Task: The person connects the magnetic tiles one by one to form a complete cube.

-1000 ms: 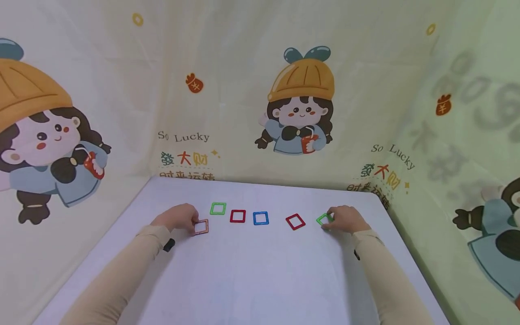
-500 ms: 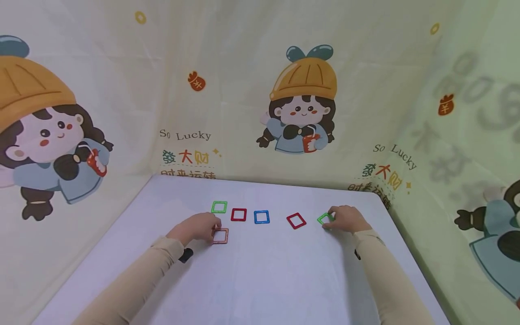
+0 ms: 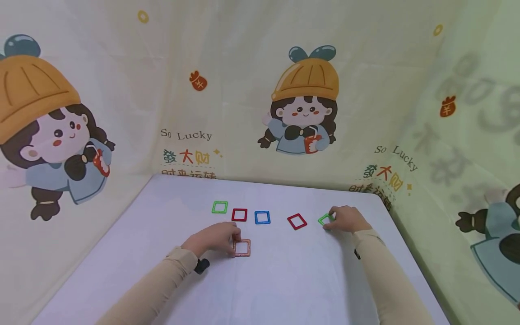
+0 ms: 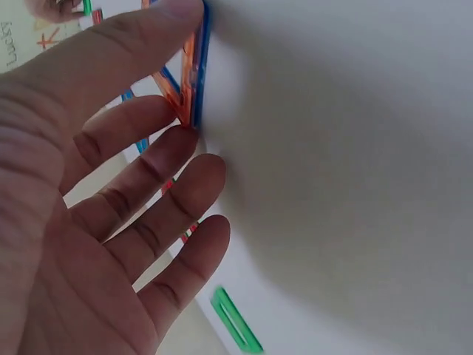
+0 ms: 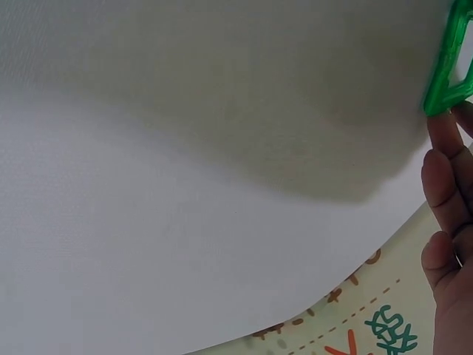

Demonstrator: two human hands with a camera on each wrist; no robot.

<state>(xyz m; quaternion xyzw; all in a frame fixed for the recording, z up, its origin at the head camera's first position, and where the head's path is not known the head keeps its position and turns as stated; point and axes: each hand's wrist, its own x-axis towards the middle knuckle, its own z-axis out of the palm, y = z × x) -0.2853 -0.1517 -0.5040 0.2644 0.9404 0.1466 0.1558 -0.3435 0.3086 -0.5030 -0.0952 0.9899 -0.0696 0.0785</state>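
My left hand pinches an orange square magnetic tile, an open frame, between thumb and fingertips near the middle of the table. In the left wrist view a blue layer lies against the orange tile's edge. On the right side, my right hand pinches a green square tile by its corner, with part of it hidden behind the fingers. Between the hands stand out a blue square tile and a red one turned like a diamond.
Farther left lie another green tile and a red tile, both flat on the white table. Cloth walls with cartoon prints rise along the table's back and sides.
My left hand has slid right and toward me, carrying the orange tile from the left of the row to in front of it. My right hand stays in place on the green tile.
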